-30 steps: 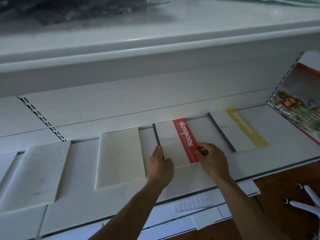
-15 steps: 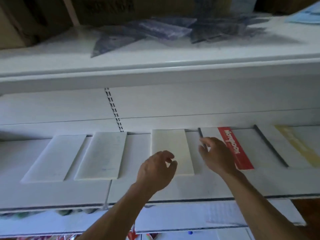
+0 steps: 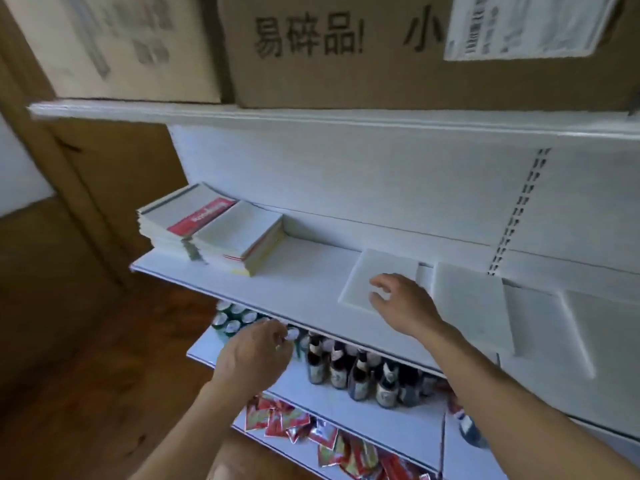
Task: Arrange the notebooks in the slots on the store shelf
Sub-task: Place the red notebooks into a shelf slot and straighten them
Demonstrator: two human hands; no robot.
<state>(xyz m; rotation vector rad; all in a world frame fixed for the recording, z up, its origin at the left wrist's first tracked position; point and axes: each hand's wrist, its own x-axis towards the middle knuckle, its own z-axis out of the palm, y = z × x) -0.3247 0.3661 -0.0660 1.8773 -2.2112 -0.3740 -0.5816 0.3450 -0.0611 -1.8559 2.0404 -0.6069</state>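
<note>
Two stacks of notebooks sit at the left end of the white shelf (image 3: 294, 271): a taller stack (image 3: 180, 216) topped by a red-banded cover, and a white-covered stack (image 3: 242, 237) beside it. Further right, white notebooks lie flat in a row: one (image 3: 360, 289) under my right hand, another (image 3: 471, 303) to its right, a third (image 3: 575, 327) at the edge. My right hand (image 3: 405, 303) hovers over the first one, fingers loosely curled, holding nothing. My left hand (image 3: 256, 351) hangs below the shelf's front edge, fingers curled and empty.
Cardboard boxes (image 3: 346, 46) stand on the top shelf. The shelf below carries green cans (image 3: 228, 320) and dark bottles (image 3: 360, 372). Red snack packets (image 3: 311, 431) lie on the lowest shelf. A wooden door or panel (image 3: 69, 168) stands at the left, over wooden floor.
My view has swung left and up, away from the red and yellow notebooks. Both hands have left the red notebook and moved leftward; the notebook stacks have come into sight.
</note>
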